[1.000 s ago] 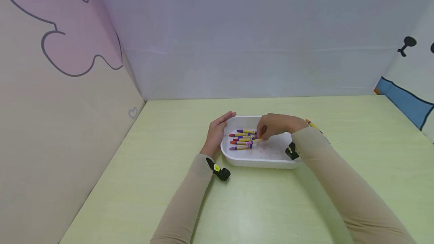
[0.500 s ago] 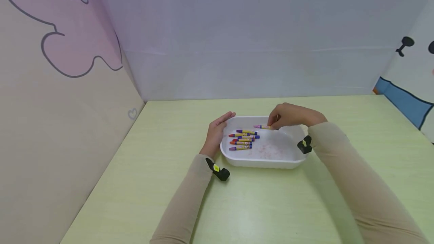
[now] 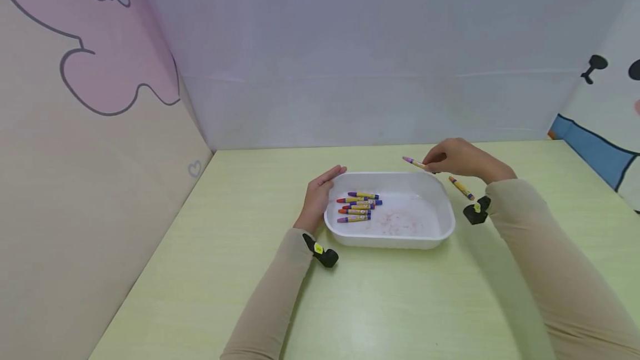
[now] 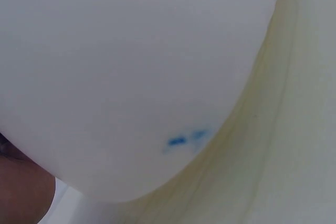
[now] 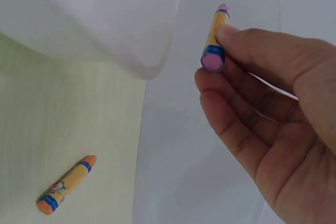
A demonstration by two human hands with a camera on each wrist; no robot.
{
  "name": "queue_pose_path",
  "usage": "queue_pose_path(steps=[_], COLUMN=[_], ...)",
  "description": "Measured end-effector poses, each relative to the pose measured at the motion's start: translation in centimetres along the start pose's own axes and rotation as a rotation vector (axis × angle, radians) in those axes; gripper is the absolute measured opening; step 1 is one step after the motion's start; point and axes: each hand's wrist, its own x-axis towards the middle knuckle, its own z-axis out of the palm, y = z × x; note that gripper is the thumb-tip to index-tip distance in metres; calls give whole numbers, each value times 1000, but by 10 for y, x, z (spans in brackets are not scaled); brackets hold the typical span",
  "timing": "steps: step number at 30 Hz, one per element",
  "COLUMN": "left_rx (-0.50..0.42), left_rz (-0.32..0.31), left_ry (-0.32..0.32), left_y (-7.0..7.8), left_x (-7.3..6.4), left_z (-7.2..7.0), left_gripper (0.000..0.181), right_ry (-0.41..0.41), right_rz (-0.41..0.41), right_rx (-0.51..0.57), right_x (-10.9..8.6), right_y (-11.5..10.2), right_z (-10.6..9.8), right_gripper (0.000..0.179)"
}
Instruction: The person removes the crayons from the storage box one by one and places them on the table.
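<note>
My left hand lies along the left end of a white plastic tray, fingers stretched out toward its far left corner. In the left wrist view, the tray's pale outer wall fills most of the frame, and part of the hand shows at lower left. My right hand pinches a pink crayon between thumb and fingertips, just past the tray's far right corner. The pink tip points away from the palm. An orange crayon lies on the table right of the tray, below the right hand.
Several crayons with red, orange, purple and other tips lie in the tray's left half. Reddish smudges mark its floor. A white wall stands behind the pale green table, with a cartoon-printed wall at left and another at right.
My right hand has picked the pink crayon from the pile and carried it right and away, over the tray's far rim. The orange crayon has come into full view. The left hand stays put.
</note>
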Motion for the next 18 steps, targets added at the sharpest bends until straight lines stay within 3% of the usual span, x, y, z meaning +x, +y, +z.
queue_pose_path(steps=[7, 18], left_rx=[-8, 14], left_rz=[-4, 2], left_ry=[-5, 2], left_y=[0, 0], left_x=[-1, -1], left_z=[-1, 0], left_gripper=[41, 41], right_ry=[67, 160], right_rz=[72, 217], right_rx=[9, 69], right_x=[-10, -24], right_y=[26, 64], right_z=[1, 24], right_gripper=[29, 35])
